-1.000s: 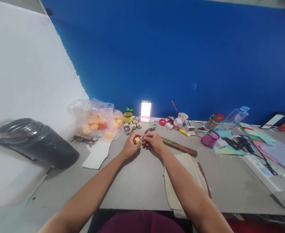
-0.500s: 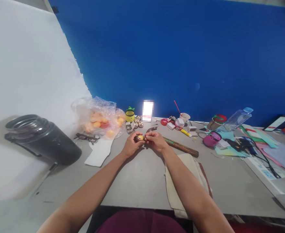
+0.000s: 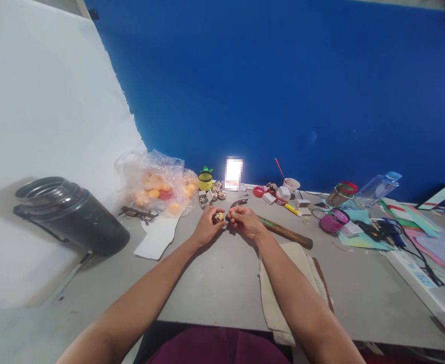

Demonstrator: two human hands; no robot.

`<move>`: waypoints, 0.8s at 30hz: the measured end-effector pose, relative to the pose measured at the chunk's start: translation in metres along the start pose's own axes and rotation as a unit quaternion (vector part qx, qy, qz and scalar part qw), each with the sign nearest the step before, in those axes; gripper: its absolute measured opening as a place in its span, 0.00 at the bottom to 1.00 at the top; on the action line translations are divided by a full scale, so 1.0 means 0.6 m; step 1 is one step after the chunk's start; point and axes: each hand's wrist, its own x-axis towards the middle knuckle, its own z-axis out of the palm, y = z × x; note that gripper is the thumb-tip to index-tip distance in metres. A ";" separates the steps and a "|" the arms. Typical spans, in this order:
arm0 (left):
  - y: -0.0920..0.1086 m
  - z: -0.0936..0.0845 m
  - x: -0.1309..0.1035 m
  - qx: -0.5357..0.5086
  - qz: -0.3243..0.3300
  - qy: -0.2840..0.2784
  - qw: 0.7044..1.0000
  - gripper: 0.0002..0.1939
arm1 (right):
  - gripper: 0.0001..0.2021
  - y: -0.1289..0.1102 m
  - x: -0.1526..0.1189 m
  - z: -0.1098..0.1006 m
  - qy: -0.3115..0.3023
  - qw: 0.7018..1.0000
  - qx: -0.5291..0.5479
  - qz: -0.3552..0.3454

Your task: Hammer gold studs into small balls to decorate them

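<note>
My left hand (image 3: pixel 208 226) is closed around a small yellow-orange ball (image 3: pixel 218 217), partly covered with shiny metallic studs. Just to its right, my right hand (image 3: pixel 244 222) has thumb and fingers pinched together. Whatever is between those fingertips is too small to make out. Beyond my hands, several similar shiny studded balls (image 3: pixel 218 191) sit beside a small open box (image 3: pixel 203 199) of shiny bits. A claw hammer lies behind my right hand, its wooden handle (image 3: pixel 286 232) pointing right and its dark claw (image 3: pixel 239 201) showing above my fingers.
A dark bottle (image 3: pixel 74 215) stands at left, near glasses (image 3: pixel 139 213), white paper (image 3: pixel 156 237) and a plastic bag (image 3: pixel 162 187) of orange balls. A folded cloth (image 3: pixel 283 283) lies under my right forearm. At right are a pink pouch (image 3: pixel 332 221), clear bottle (image 3: pixel 380 189) and power strip (image 3: pixel 415 273).
My right fingertips have drawn slightly away from the studded ball, leaving a small gap. The ball has turned a little in my left hand. The whole view has shifted slightly.
</note>
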 end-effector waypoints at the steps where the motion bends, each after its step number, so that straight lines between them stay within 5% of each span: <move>1: -0.001 0.000 -0.001 0.002 -0.004 -0.008 1.000 0.17 | 0.24 0.000 -0.001 0.001 0.000 1.000 -0.004 0.000; 5: -0.002 0.002 -0.004 -0.010 -0.027 -0.044 0.999 0.14 | 0.23 0.004 -0.002 0.003 0.005 1.000 -0.022 -0.006; 24: -0.002 0.009 -0.004 0.007 0.010 -0.013 1.000 0.15 | 0.20 0.006 -0.012 0.029 -0.002 0.996 -0.091 -0.024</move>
